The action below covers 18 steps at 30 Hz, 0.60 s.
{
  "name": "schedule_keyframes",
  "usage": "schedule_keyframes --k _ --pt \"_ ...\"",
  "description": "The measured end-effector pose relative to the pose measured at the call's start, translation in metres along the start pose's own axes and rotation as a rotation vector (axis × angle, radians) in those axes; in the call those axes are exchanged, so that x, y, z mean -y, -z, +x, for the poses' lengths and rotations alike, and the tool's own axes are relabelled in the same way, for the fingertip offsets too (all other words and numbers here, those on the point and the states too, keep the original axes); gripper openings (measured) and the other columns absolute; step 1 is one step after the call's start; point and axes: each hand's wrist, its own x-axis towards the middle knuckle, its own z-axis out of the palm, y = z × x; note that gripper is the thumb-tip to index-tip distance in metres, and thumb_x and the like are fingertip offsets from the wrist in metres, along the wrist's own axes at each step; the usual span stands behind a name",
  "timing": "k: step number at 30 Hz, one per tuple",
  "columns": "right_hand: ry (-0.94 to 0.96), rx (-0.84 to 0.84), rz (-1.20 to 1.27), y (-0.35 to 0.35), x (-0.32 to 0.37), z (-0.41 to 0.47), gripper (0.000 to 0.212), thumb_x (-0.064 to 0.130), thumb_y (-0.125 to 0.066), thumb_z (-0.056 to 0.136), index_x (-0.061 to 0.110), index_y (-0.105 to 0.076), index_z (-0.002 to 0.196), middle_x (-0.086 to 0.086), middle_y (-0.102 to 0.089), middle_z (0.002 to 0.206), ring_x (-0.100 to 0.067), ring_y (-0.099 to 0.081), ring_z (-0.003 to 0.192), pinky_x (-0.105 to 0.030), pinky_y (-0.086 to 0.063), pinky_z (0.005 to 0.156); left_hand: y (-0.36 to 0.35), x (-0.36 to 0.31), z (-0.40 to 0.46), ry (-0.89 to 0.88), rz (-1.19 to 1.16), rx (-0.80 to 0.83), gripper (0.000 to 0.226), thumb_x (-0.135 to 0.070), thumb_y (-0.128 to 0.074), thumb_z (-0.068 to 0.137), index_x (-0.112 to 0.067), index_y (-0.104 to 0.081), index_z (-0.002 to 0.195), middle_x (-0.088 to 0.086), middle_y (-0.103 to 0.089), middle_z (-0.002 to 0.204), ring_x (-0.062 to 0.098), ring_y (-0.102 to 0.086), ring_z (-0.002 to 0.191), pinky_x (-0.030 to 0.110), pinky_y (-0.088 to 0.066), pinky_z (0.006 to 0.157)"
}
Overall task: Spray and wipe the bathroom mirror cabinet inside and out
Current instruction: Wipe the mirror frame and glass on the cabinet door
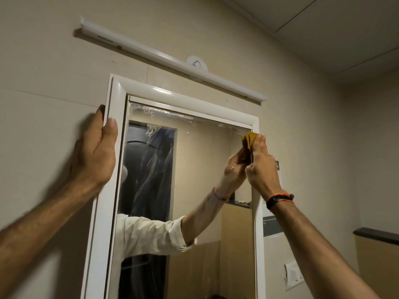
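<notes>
From the head camera, we are up at the white-framed bathroom mirror cabinet [114,147] on the beige wall, its door closed or nearly so. Our left hand [95,154] grips the frame's left edge, thumb on the front face and fingers curled behind, steadying it. Our right hand [259,165] presses a crumpled mustard-yellow cloth [248,143] against the mirror glass [194,169] at its top right corner, fingers together on the cloth. Wet smears run along the top of the glass and down the left half, so we judge this the outside wipe, only partly done. Next we need strokes across and down through those streaks, left hand bracing. A long white tube light [172,59] sits above.
</notes>
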Motion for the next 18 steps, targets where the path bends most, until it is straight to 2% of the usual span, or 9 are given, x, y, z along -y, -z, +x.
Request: schedule_keyframes --k 4,8,10,11,13,15,18 --pt "0.022 0.027 0.008 -0.002 -0.01 -0.014 0.086 -0.012 -0.043 0.087 0.016 -0.001 0.157 -0.007 -0.002 0.164 -0.037 -0.04 0.138 -0.044 -0.033 0.116 0.0 0.0 -0.001 0.001 0.021 -0.007 0.046 -0.039 -0.032 0.104 -0.026 -0.037 0.148 -0.008 -0.047 0.146 0.008 -0.043 0.134 0.031 -0.031 0.114" --pt "0.01 0.042 -0.025 0.002 -0.006 -0.005 0.085 -0.011 -0.044 0.087 0.014 -0.001 0.157 -0.009 -0.003 0.164 -0.039 -0.046 0.132 -0.046 -0.04 0.11 -0.001 0.0 0.0 0.022 0.015 -0.013 0.046 -0.04 -0.033 0.104 -0.026 -0.037 0.148 -0.009 -0.047 0.146 0.008 -0.042 0.135 0.036 -0.03 0.116" --pt "0.022 0.017 -0.016 0.008 0.001 0.01 0.082 -0.011 -0.046 0.088 0.012 -0.007 0.156 -0.015 -0.017 0.161 -0.041 -0.051 0.125 -0.045 -0.044 0.107 -0.001 0.0 0.0 0.027 0.016 -0.014 0.046 -0.039 -0.033 0.105 -0.026 -0.036 0.149 -0.009 -0.046 0.147 0.008 -0.04 0.136 0.036 -0.029 0.117" --pt "0.04 -0.007 0.015 0.011 0.007 0.019 0.079 -0.011 -0.046 0.087 0.012 -0.013 0.154 -0.019 -0.033 0.154 -0.042 -0.056 0.117 -0.044 -0.047 0.103 -0.001 0.0 0.0 0.03 0.015 -0.017 0.046 -0.039 -0.033 0.105 -0.026 -0.036 0.149 -0.009 -0.046 0.147 0.008 -0.04 0.136 0.035 -0.029 0.117" --pt "0.073 -0.061 0.066 0.018 0.016 0.037 0.068 -0.012 -0.046 0.084 0.011 -0.026 0.144 -0.022 -0.054 0.126 -0.04 -0.062 0.097 -0.042 -0.053 0.088 -0.001 -0.001 -0.001 0.031 0.012 -0.016 0.045 -0.038 -0.033 0.105 -0.028 -0.036 0.149 -0.012 -0.045 0.147 0.005 -0.04 0.135 0.031 -0.029 0.115" --pt "0.068 -0.081 0.074 0.021 0.021 0.048 0.062 -0.012 -0.046 0.083 0.009 -0.03 0.138 -0.022 -0.057 0.115 -0.04 -0.061 0.09 -0.043 -0.054 0.084 -0.001 -0.001 -0.002 0.031 0.01 -0.012 0.045 -0.038 -0.032 0.105 -0.029 -0.036 0.149 -0.014 -0.045 0.146 0.002 -0.039 0.134 0.026 -0.028 0.113" --pt "0.058 -0.046 0.06 0.019 0.019 0.043 0.065 -0.011 -0.047 0.085 0.01 -0.026 0.142 -0.025 -0.055 0.123 -0.042 -0.062 0.096 -0.05 -0.054 0.089 -0.001 -0.003 -0.002 0.032 0.016 -0.019 0.044 -0.037 -0.033 0.105 -0.028 -0.037 0.148 -0.014 -0.046 0.145 0.001 -0.04 0.133 0.022 -0.028 0.109"
